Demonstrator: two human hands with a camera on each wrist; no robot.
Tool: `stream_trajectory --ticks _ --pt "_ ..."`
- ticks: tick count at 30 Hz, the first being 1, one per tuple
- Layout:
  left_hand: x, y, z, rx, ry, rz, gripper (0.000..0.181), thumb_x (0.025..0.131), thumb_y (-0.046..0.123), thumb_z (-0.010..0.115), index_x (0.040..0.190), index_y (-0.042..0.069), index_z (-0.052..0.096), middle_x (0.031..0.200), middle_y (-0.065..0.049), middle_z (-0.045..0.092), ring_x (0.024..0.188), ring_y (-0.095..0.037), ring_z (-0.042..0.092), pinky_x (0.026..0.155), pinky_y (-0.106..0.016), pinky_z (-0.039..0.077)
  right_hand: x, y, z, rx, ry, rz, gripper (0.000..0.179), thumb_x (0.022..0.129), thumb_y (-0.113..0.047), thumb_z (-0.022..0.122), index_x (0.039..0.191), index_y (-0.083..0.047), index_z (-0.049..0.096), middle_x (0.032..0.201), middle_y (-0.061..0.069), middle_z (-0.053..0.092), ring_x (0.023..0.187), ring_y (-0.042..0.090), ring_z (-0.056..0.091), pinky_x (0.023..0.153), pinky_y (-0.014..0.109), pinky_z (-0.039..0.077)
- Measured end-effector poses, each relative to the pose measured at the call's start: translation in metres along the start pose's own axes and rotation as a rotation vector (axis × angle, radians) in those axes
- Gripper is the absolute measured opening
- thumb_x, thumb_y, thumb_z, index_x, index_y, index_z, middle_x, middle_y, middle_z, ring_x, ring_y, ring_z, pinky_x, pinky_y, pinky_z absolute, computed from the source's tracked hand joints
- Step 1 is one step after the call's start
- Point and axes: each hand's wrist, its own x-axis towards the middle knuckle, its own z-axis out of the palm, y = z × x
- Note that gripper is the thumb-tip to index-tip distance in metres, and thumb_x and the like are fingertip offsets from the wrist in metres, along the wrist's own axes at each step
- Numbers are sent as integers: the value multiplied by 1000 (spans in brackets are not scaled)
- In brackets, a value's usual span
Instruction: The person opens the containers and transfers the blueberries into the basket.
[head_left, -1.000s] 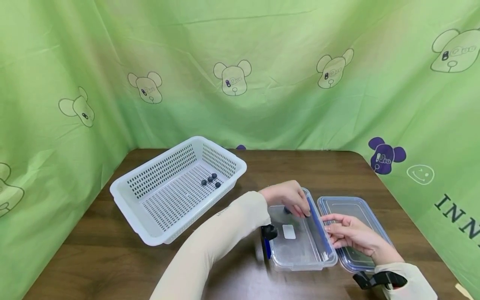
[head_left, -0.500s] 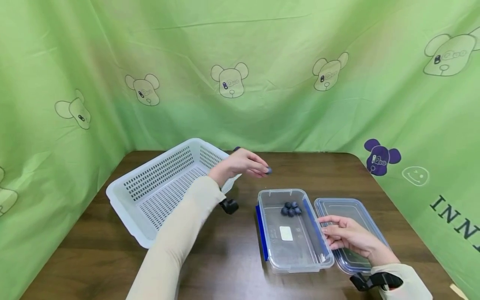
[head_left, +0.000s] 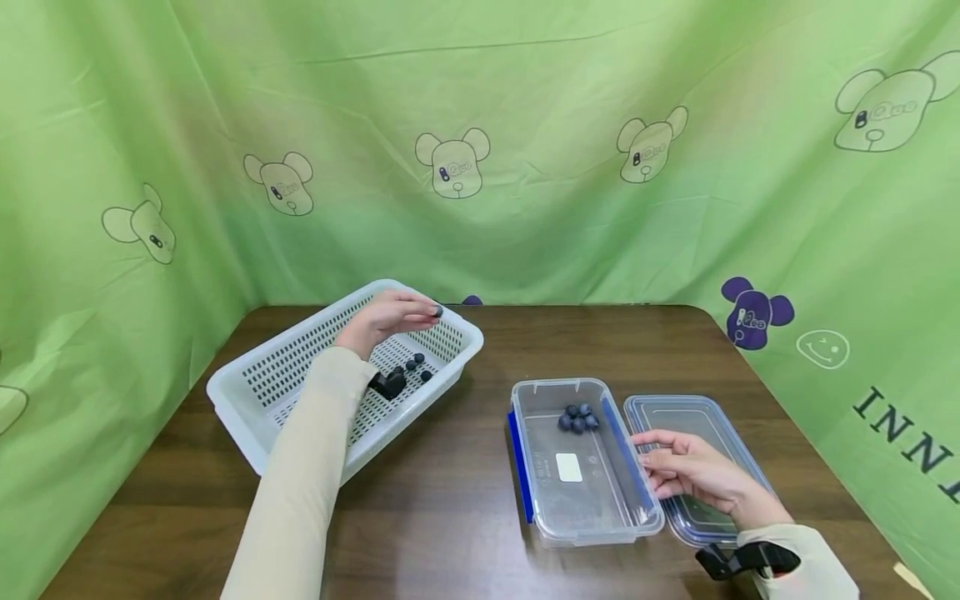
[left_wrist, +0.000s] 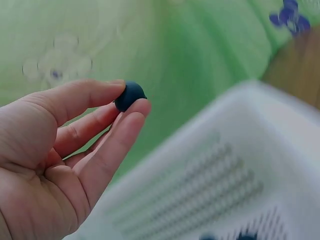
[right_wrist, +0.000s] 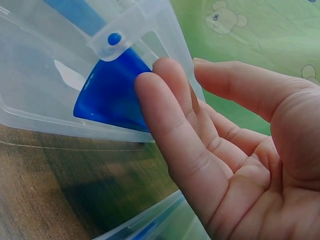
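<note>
My left hand [head_left: 390, 317] is raised over the white perforated basket [head_left: 247, 375], pinching one blueberry [left_wrist: 131, 94] between thumb and fingertips. Below it, several blueberries [head_left: 418, 358] sit on the basket floor, partly covered by the hand and arm. A clear lidless box [head_left: 600, 500] stands to the right, holding a cluster of blueberries [head_left: 577, 419] near its far end. Beside the box's right wall is my right hand [head_left: 697, 471], its fingers extended and touching or almost touching the blue latch flap [right_wrist: 112, 95]. The right wrist view shows nothing gripped there.
A clear lid [head_left: 686, 408] lies flat on the table just right of the box, partly under the right hand. Another blue latch flap [head_left: 519, 467] hangs along the box's left side. A green printed curtain [head_left: 540, 233] encloses the brown wooden table [head_left: 450, 533].
From inside the clear box, my left hand has risen and swung left to above the basket, carrying a blueberry. The right hand keeps its place beside the box.
</note>
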Motion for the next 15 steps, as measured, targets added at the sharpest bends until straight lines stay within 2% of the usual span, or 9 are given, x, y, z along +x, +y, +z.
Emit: stream_trajectory --ticks 3,6,9,12,15 --pt "-1 -10 -17 44 26 -41 31 95 -11 58 124 -21 54 98 -19 72 79 -16 71 97 -37 54 1 0 -1 -1 1 3 40 103 6 40 126 -17 64 94 4 72 83 13 70 74 26 61" --pt "-4 -23 -32 144 18 -103 37 94 -11 60 128 -22 50 107 -24 70 79 -16 71 89 -32 58 1 0 -1 -1 1 8 40 103 5 40 125 -17 64 94 4 72 83 13 70 74 26 61" --pt "-6 -34 -41 202 26 -206 32 92 -11 62 122 -21 56 98 -21 72 77 -17 71 83 -29 60 1 0 -2 -2 4 7 41 103 6 40 125 -19 64 94 4 73 83 12 70 74 26 61" --pt "-8 -44 -47 186 65 -306 17 90 -13 64 106 -16 65 85 -16 72 74 -20 71 80 -30 61 0 0 -2 -6 7 6 41 103 6 40 125 -19 64 95 4 73 83 12 70 74 26 61" --pt "-8 -50 -49 183 85 -363 11 87 -16 65 98 -13 67 79 -15 71 71 -21 71 77 -30 62 0 -1 -2 -8 10 10 41 103 5 40 125 -19 64 95 5 73 83 13 70 74 26 61"
